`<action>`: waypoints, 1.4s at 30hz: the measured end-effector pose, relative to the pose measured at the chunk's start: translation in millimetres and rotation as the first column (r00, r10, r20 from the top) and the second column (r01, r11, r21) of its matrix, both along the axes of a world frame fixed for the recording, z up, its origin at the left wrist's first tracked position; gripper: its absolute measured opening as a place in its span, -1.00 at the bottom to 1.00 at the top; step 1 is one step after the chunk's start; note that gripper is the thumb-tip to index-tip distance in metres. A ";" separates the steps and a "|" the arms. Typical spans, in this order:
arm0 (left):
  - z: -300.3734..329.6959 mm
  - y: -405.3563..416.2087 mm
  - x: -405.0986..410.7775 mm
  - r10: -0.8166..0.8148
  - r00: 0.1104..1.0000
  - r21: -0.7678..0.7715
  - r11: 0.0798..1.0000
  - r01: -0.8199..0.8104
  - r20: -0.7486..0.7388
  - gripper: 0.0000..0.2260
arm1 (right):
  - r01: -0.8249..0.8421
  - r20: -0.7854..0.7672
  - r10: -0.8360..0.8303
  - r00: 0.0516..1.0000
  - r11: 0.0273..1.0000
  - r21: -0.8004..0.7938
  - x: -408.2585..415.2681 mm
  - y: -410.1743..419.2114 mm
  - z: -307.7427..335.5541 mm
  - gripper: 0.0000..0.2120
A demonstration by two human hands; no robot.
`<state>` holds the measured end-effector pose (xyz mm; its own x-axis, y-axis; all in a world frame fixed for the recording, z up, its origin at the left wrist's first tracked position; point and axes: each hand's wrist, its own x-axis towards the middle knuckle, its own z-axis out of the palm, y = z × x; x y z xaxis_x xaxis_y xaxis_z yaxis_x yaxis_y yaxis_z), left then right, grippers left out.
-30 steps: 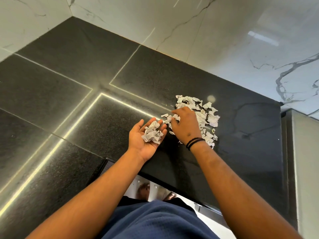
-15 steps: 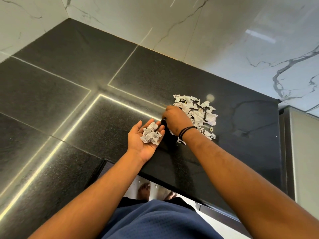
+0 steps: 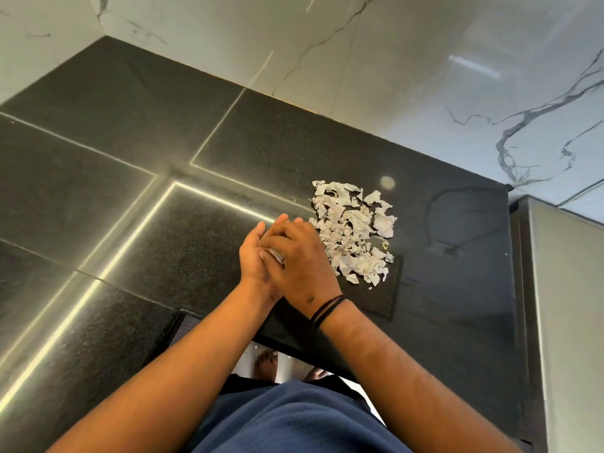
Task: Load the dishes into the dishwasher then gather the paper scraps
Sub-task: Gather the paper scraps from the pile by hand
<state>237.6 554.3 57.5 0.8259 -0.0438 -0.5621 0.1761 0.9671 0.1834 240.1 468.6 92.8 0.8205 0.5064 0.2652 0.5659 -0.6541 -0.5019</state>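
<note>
The gathering looks only partly done: most of the torn, crumpled white paper scraps [image 3: 353, 230] lie in a loose heap on the polished black stone countertop [image 3: 457, 256], just beside the hands, and no dishes or dishwasher are in view, so that half cannot be judged. The left hand [image 3: 253, 259] is cupped palm-up, fingers fairly straight, serving as the only container, with a few scraps visible inside. The right hand [image 3: 304, 266] lies over it, fingers curled; whether it pinches paper cannot be told.
</note>
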 end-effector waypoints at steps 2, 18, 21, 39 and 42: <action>0.1 -1.3 1.3 0.009 1.000 -0.022 1.000 -0.009 -0.012 -0.62 | 0.056 0.040 -0.059 0.997 0.995 0.083 -1.0 -6.7 2.9 -0.82; 6.7 -9.9 -33.5 0.267 0.961 0.078 0.962 -0.261 -0.073 -0.68 | -0.039 -0.097 -0.010 0.995 0.870 -0.491 44.1 -95.7 -29.7 -0.60; 6.7 -27.8 -41.7 0.307 0.947 0.103 0.949 -0.297 -0.099 -0.68 | -0.070 -0.065 0.048 0.997 0.917 -0.392 55.7 -93.5 -38.7 -0.81; 29.3 -102.0 -57.4 0.528 0.849 0.034 0.848 -0.528 0.014 -0.69 | -0.373 -0.124 0.410 0.904 0.896 0.242 -33.8 -99.4 35.8 -0.81; 26.3 -90.8 -91.0 0.617 0.785 0.024 0.785 -0.619 0.061 -0.70 | -0.472 -0.093 0.494 0.865 0.861 0.190 -63.0 -85.6 31.8 -0.77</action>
